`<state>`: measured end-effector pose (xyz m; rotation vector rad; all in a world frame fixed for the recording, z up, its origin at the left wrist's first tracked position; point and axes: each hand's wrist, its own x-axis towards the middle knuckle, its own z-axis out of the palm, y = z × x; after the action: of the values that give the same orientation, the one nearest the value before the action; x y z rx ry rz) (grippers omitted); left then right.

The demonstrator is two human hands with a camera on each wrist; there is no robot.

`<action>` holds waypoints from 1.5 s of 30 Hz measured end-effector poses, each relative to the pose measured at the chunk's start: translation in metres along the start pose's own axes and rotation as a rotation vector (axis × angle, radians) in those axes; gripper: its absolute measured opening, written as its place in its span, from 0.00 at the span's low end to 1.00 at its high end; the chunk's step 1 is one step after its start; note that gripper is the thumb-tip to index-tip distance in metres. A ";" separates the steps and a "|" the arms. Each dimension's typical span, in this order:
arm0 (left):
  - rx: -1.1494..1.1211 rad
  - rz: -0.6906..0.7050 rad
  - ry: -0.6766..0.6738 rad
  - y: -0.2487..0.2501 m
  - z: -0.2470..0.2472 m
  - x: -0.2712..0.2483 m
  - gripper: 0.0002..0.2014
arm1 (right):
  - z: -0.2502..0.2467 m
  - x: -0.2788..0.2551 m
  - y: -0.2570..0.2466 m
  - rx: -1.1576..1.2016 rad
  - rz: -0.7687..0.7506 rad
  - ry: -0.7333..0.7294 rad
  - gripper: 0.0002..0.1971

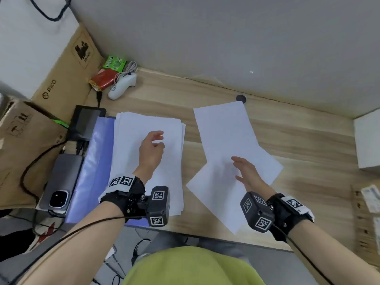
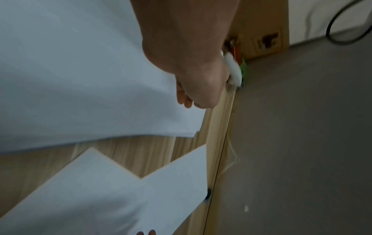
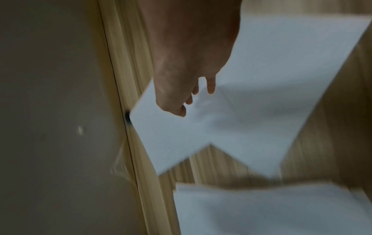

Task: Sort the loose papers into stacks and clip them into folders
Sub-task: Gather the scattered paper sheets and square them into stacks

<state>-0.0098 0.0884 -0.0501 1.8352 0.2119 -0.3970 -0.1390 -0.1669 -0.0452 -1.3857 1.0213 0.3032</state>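
A stack of white papers [image 1: 131, 153] lies on a blue-violet folder [image 1: 96, 161] at the left of the wooden desk [image 1: 298, 145]. My left hand [image 1: 153, 145] hovers over the stack with loosely curled fingers and holds nothing; the left wrist view shows the left hand [image 2: 193, 89] above the stack [image 2: 70, 79]. Two loose white sheets [image 1: 226, 140] lie crossed to the right. My right hand [image 1: 245, 171] rests over them, fingers spread. In the right wrist view the right hand [image 3: 187, 95] sits above the loose sheets [image 3: 251, 111].
A phone [image 1: 61, 182], a dark device with cables [image 1: 86, 122], cardboard boxes [image 1: 26, 140], a white controller [image 1: 122, 86] and snack packets [image 1: 107, 79] crowd the left side. A white box [image 1: 368, 140] stands at the right. A grey partition [image 1: 226, 38] runs behind the desk.
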 end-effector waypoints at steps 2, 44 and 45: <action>0.077 -0.041 -0.161 0.003 0.031 0.001 0.21 | -0.033 -0.007 0.013 0.041 0.014 0.085 0.17; 0.413 0.172 -0.625 -0.031 0.134 -0.025 0.24 | -0.122 0.010 0.042 0.432 0.137 0.180 0.08; 0.400 0.145 -0.507 -0.029 0.135 -0.024 0.24 | -0.124 0.009 0.043 0.424 0.156 0.218 0.06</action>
<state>-0.0635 -0.0308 -0.1014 2.0504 -0.3716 -0.8297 -0.2157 -0.2719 -0.0634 -0.9702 1.2920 0.0418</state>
